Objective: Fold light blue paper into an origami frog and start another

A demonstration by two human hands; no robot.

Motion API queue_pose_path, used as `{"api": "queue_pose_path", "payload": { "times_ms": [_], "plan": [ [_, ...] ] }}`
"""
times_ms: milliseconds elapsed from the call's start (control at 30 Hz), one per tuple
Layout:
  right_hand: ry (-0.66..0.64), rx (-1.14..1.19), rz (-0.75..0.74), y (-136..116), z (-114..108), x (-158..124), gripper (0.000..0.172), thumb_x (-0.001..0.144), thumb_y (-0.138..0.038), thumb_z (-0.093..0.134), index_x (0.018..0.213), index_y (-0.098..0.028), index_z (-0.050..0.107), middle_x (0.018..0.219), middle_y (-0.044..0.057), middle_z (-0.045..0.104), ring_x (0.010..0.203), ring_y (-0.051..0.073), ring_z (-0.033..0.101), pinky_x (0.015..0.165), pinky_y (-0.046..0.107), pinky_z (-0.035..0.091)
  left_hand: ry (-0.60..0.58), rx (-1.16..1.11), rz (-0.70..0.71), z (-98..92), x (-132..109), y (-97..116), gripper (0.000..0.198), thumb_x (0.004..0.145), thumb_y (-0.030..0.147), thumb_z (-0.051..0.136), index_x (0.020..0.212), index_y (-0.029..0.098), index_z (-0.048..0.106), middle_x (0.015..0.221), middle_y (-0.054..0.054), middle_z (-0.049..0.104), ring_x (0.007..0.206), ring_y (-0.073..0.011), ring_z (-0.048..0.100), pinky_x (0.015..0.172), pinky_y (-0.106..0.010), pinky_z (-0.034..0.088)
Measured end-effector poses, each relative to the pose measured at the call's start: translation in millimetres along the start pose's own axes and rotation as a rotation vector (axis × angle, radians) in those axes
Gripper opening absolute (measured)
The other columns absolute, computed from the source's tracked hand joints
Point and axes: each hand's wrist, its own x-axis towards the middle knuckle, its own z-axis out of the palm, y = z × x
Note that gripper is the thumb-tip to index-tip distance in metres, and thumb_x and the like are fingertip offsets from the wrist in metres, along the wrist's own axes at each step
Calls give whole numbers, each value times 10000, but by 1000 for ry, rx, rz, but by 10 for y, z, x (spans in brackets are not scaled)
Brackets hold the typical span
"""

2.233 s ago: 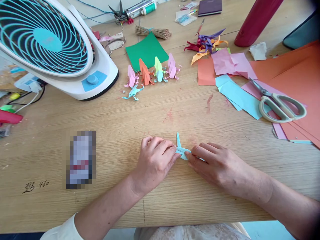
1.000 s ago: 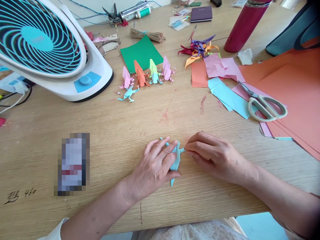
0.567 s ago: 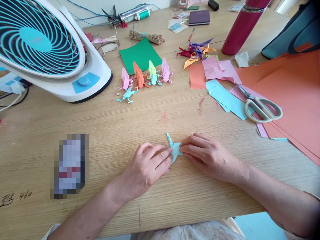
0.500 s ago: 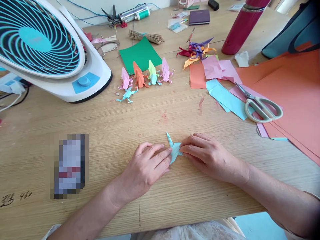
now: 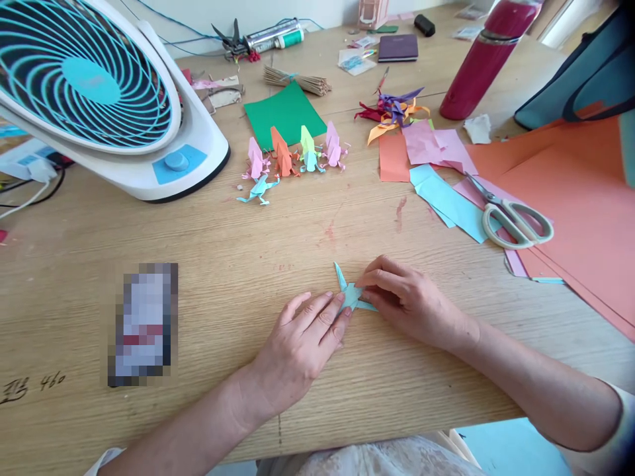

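A small light blue origami piece (image 5: pixel 352 295) lies on the table in front of me, with one thin point sticking up-left and another to the right. My left hand (image 5: pixel 307 337) holds its left side down, the fingertips and thumb on the paper. At its upper right edge, my right hand (image 5: pixel 401 294) pinches the paper between thumb and forefinger; the fingertips partly hide that edge. Farther back stand several finished origami figures in pink, orange (image 5: pixel 282 155) and green-blue, with a light blue one (image 5: pixel 259 190) in front of them.
A white fan (image 5: pixel 198 142) stands at the left, above a pixelated object (image 5: pixel 143 324). On the right lie scissors (image 5: pixel 516 221) over blue paper strips (image 5: pixel 449 201) and large orange sheets (image 5: pixel 585 211). Behind are green paper (image 5: pixel 282 112), a stick bundle (image 5: pixel 297 79) and a red flask (image 5: pixel 476 73).
My right hand has lifted slightly and shifted to the paper's upper edge, so the thin right-hand point now shows below its fingers. The whole view has shifted a little.
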Motion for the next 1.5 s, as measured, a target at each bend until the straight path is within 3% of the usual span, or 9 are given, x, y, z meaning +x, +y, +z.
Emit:
{"api": "queue_pose_path", "payload": {
  "times_ms": [167,367,633,833,967,1133,1333,1500],
  "plan": [
    [-73,-21,-1,-32,-53,105,205,906,-95,553,1065,-185,644,1041,82,591,840,151,595,713,263,480,50,-85,10,20,-7,-54,330,952,152,514,1271,123,589,1371,-138,586,1268,-271,539,1051,-502,425],
    [-234,-37,38,-30,-130,259,141,899,-130,591,1009,-179,665,924,39,580,712,106,561,635,219,432,184,-219,-76,61,89,-41,179,932,161,562,1079,136,663,1189,-100,694,1156,-227,599,987,-431,482],
    [-248,-7,64,71,-107,295,77,838,-124,641,894,-174,629,850,-2,559,644,86,497,590,208,368,140,-255,-174,49,225,33,135,946,98,512,878,133,624,966,-73,674,899,-171,604,792,-317,542],
    [-200,82,43,65,-110,256,82,849,-89,617,847,-170,615,825,-6,564,660,87,501,600,201,369,99,-337,-343,11,260,155,144,966,104,464,1013,147,593,1028,-68,645,961,-156,628,867,-297,554],
    [-186,107,-21,110,-103,216,90,865,-80,598,842,-164,621,815,0,558,676,95,512,609,207,371,85,-349,-461,25,275,193,150,949,131,508,1071,174,584,1039,-49,648,921,-162,642,806,-302,554],
    [-214,117,-83,181,-112,185,82,884,-97,593,851,-170,611,862,16,570,731,111,546,651,224,397,120,-278,-426,52,270,209,137,957,133,501,1014,167,621,1009,-42,649,887,-149,646,793,-282,550],
    [-264,150,-137,230,-157,182,88,917,-132,573,929,-178,647,936,46,581,802,130,587,728,243,452,156,-203,-348,45,234,228,200,952,102,507,1092,140,644,1023,-44,661,903,-138,651,816,-257,555],
    [-273,174,-120,221,-184,195,82,924,-160,581,892,-170,655,928,49,584,774,118,583,704,234,456,149,-168,-329,39,213,216,236,944,103,535,1153,147,636,1028,-29,669,884,-124,654,794,-241,558]
  ]
}}
